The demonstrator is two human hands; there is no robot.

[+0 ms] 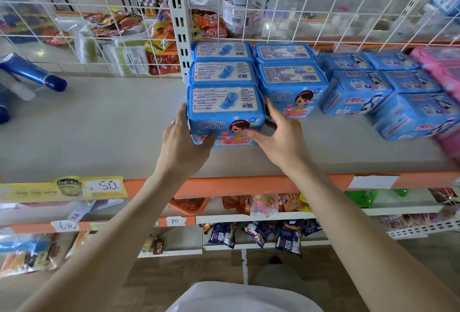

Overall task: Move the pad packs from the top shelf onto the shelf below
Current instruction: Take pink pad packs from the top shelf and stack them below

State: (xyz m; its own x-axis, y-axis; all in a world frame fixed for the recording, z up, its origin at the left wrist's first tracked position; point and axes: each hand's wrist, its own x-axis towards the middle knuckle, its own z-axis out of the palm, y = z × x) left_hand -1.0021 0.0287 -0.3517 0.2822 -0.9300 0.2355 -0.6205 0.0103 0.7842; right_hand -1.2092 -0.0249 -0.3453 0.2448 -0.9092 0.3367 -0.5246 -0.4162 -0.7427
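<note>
The front pack (224, 112) of a row of three blue pad packs stands on the top shelf (99, 124), and both hands are on it. The left grip (184, 142) wraps its left side, thumb pressed on the lower front corner. The right grip (278, 142) has its thumb on the printed front and its fingers down the right side, in the gap to the next column (293, 87). The pack is pinched between the two and appears not yet lifted. Directly behind it, touching, sit two more packs (222, 73). This looks like the pick-up step, with most of the stock unmoved. Next the pack must come forward over the orange edge (236, 184) in front of it, then down to the lower shelf (398, 210), where snack bags (263, 203) already crowd the space beneath it.
</note>
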